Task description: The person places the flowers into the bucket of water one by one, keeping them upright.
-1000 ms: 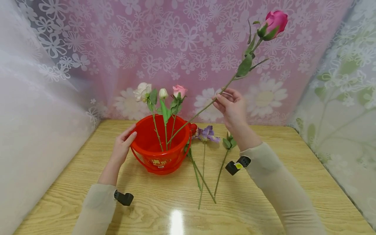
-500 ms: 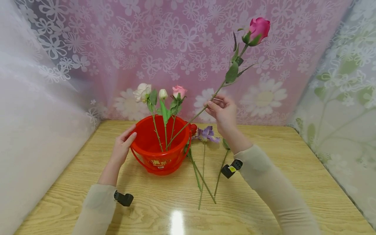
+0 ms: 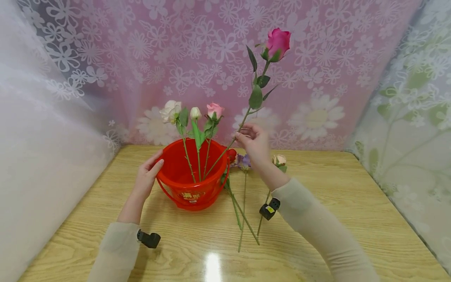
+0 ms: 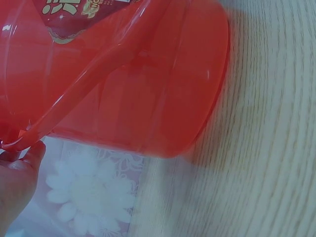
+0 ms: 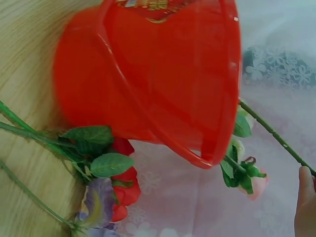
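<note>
A red bucket [image 3: 197, 197] stands on the table, its handle hanging down. My left hand [image 3: 146, 174] rests against its left rim, thumb and fingers fairly straight. With the thumb and fingers of my right hand [image 3: 255, 145], I pinch the stem of a dark pink rose [image 3: 278, 43]. The rose leans right, its lower stem inside the bucket. Also standing in the bucket are a white flower [image 3: 171, 111], a white tulip [image 3: 195, 113] and a light pink rose [image 3: 214, 110]. The bucket hides the stem end in the right wrist view.
Right of the bucket lie a purple flower [image 3: 244, 161], a red flower [image 5: 128, 190] and a cream flower [image 3: 279, 159], stems toward the table's front. My right forearm partly covers the cream flower's stem. A flowered pink curtain [image 3: 141, 58] hangs behind.
My right hand has moved left and down with the dark pink rose, which now stands more upright. The cream flower head has come into view. My left hand and the bucket have stayed put.
</note>
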`<state>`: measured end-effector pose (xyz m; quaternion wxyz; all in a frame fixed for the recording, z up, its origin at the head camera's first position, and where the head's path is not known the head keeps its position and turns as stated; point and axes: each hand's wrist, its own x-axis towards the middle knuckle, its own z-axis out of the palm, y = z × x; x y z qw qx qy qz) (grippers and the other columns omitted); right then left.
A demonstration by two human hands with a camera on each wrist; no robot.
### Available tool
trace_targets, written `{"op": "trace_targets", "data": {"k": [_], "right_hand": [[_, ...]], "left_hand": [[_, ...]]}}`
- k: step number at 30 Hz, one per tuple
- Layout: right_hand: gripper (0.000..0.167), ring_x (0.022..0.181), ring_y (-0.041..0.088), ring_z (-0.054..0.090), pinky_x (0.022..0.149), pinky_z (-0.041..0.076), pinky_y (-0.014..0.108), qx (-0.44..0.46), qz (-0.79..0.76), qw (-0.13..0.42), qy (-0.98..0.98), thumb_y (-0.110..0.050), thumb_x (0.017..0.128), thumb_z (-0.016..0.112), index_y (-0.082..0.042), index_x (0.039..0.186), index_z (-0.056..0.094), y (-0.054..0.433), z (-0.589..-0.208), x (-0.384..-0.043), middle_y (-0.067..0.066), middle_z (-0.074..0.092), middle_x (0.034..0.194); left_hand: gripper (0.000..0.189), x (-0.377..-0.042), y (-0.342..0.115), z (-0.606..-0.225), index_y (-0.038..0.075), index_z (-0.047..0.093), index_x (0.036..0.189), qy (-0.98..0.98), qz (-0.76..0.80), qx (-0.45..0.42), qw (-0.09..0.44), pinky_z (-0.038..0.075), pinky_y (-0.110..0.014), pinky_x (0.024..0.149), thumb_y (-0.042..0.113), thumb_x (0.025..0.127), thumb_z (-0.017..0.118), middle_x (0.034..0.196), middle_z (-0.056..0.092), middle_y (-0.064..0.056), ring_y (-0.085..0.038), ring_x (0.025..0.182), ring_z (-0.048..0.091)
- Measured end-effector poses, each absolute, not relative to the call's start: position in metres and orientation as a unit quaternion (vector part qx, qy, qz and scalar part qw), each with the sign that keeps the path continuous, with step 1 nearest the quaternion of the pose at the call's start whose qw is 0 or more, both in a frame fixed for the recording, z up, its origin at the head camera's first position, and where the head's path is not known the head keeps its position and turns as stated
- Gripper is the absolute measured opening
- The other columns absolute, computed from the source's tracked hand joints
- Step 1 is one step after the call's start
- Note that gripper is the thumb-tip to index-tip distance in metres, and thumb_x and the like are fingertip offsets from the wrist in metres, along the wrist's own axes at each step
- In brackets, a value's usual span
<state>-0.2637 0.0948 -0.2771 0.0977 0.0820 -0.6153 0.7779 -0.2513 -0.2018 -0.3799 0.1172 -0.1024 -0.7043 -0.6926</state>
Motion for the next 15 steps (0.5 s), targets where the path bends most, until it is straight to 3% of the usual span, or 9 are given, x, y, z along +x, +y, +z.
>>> {"op": "trace_targets", "data": {"k": [15], "right_hand": [[0.024,0.079,0.023,0.059,0.071,0.051,0.032,0.112,0.725,0.088,-0.674,0.006,0.08,0.06,0.006,0.104,0.056,0.076,-0.299,-0.264,0.011,0.055,0.086]], "left_hand": [[0.044,-0.25,-0.201,-0.378,-0.004,0.037,0.132,-0.702,-0.693,-0.109,0.123,0.04,-0.017,0.088,0.011,0.092,0.048,0.135,0.035,-0.018,-0.028,0.121,0.035]]}}
